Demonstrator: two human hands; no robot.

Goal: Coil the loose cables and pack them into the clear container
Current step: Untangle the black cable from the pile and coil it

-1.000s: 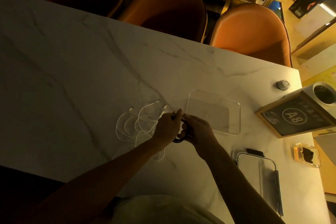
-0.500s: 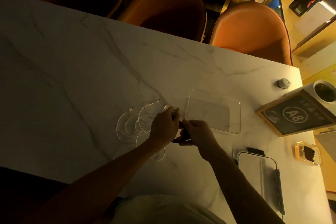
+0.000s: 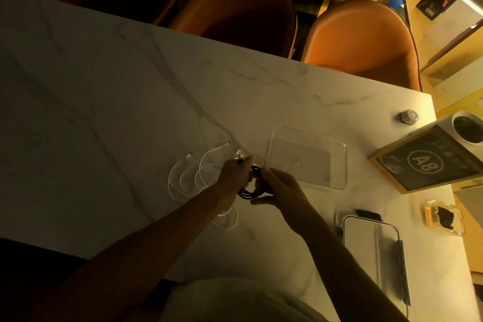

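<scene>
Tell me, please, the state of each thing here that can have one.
Black cable: coiled, held in both hands.
White cables: loose on the table.
Container: open, empty.
Lid: off, flat on the table.
Left hand: gripping the coil.
Right hand: gripping the coil.

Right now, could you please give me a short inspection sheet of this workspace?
Surface: white marble table, dimly lit.
Job's things: clear container open and empty; its lid lies apart, nearer the person.
Clutter: A8 sign, small round knob, amber dish, white pot.
Grippers: left hand and right hand both hold the black cable.
Cables: black cable coiled between the hands; white cables loose on the table.
Surroundings: orange chairs across the table.
</scene>
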